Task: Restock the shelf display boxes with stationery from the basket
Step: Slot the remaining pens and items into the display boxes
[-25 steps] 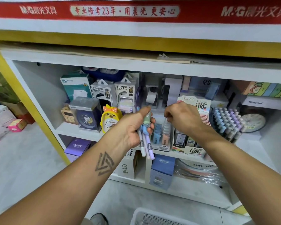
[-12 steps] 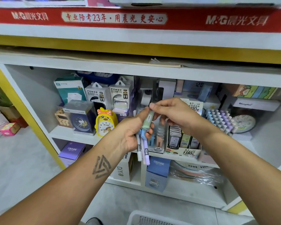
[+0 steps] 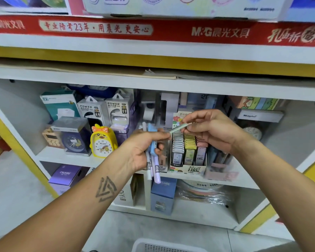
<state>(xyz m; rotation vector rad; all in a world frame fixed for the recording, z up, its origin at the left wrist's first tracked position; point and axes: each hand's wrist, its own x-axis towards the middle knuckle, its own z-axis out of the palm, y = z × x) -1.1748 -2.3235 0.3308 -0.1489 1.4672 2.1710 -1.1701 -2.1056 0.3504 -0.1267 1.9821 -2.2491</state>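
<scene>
My left hand (image 3: 144, 148) grips a bundle of pastel pens (image 3: 153, 160), blue, white and lilac, in front of the middle shelf. My right hand (image 3: 207, 128) pinches one pale green pen (image 3: 180, 127) by its upper end, held slantwise just right of the bundle. Right behind both hands stands the display box of lead refills (image 3: 187, 157), with grey, yellow and pink packs in rows. The white basket (image 3: 164, 246) shows only its rim at the bottom edge.
The shelf board (image 3: 71, 159) carries a yellow duck alarm clock (image 3: 103, 141), a boxed blue clock (image 3: 75, 137) and power bank boxes (image 3: 105, 110). Lilac and blue cartons (image 3: 162, 193) fill the lower shelf. A red brand banner (image 3: 153, 30) runs above. Grey floor lies at left.
My right hand has drawn the green pen out of the bundle and moved it to the right. The camera has tilted up and drawn nearer the shelf.
</scene>
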